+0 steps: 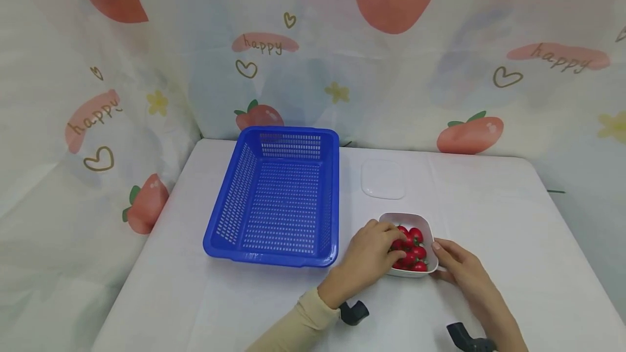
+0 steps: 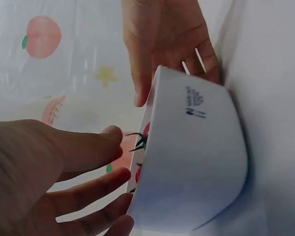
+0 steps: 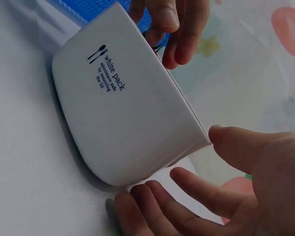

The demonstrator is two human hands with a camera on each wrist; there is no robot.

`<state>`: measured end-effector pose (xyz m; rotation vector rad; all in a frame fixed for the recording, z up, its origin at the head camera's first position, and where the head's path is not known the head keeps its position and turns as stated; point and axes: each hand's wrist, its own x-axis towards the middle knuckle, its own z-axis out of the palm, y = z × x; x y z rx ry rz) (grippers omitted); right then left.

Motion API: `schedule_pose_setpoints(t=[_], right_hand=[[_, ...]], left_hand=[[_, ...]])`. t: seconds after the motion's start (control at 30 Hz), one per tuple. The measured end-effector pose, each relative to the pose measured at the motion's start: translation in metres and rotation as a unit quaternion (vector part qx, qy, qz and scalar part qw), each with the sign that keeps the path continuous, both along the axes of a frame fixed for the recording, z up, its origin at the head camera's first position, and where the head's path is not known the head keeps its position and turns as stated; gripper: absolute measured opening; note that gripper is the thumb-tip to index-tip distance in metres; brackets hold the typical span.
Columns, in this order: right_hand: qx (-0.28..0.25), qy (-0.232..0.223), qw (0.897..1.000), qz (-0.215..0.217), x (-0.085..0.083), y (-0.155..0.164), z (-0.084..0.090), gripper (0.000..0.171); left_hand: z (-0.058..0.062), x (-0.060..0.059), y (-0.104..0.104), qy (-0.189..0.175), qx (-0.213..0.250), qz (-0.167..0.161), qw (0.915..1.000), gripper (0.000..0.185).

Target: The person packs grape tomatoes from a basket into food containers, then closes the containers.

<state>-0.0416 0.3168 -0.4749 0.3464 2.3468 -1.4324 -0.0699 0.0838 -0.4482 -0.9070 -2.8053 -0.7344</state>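
Note:
A white plastic container [image 1: 409, 274] holds several small red cherry tomatoes [image 1: 415, 234] with green stems. My left hand [image 1: 370, 251] reaches over its left rim, fingertips down among the tomatoes. In the left wrist view, the left thumb [image 2: 91, 147] and forefinger stand apart near a green stem; whether a tomato is between them I cannot tell. My right hand [image 1: 462, 265] holds the container's right side. Its thumb [image 3: 231, 140] lies at the rim corner, and the other fingers [image 3: 162, 204] bend under the outer side. Dark printing marks the container's wall.
A large blue perforated basket [image 1: 332, 205] stands left of the container, with nothing in it. Behind the container, a clear lid [image 1: 383, 179] lies flat on the white table [image 1: 489, 200]. A printed curtain [image 1: 303, 80] hangs behind the table and along its sides.

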Motion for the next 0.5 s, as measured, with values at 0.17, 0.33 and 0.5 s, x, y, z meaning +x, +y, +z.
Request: schedule_pose_setpoints(t=[0.17,0.33,0.5], right_hand=[[0.022,0.023,0.999,0.022,-0.012,0.003,0.004,0.072],[0.013,0.053,0.998,0.034,-0.028,0.007,0.009,0.072],[-0.024,0.081,0.995,0.048,-0.048,0.006,0.013,0.075]], left_hand=[[0.001,-0.013,0.002,-0.063,0.089,0.041,0.9932,0.02],[-0.004,-0.024,0.013,-0.088,0.195,0.107,0.9709,0.025],[-0.01,-0.036,0.022,-0.106,0.268,0.169,0.9426,0.034]])
